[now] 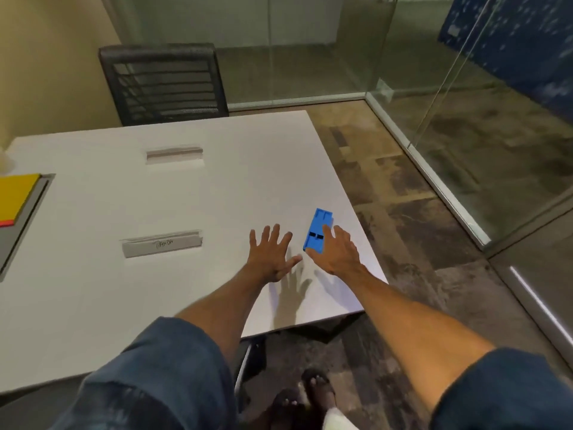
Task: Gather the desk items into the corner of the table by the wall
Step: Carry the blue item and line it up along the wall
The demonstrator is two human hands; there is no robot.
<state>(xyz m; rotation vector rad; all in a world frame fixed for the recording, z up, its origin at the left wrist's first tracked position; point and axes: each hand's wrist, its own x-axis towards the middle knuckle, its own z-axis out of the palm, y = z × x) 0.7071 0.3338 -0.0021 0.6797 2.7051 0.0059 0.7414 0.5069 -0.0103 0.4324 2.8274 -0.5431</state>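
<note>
A blue plastic block (317, 229) lies near the right edge of the white table (155, 197). My right hand (338, 252) hovers over its near right side with fingers spread, thumb by its near end; whether it touches the block I cannot tell. My left hand (271, 252) is just left of the block, fingers apart, holding nothing. A yellow pad (15, 197) with a red edge rests at the far left of the table, near the beige wall.
Two grey cable slots (173, 155) (161, 243) are set into the tabletop. A black mesh chair (161, 82) stands behind the table's far edge. Glass partitions (465, 119) enclose the room to the right. My sandalled feet (310, 395) stand on the patterned floor.
</note>
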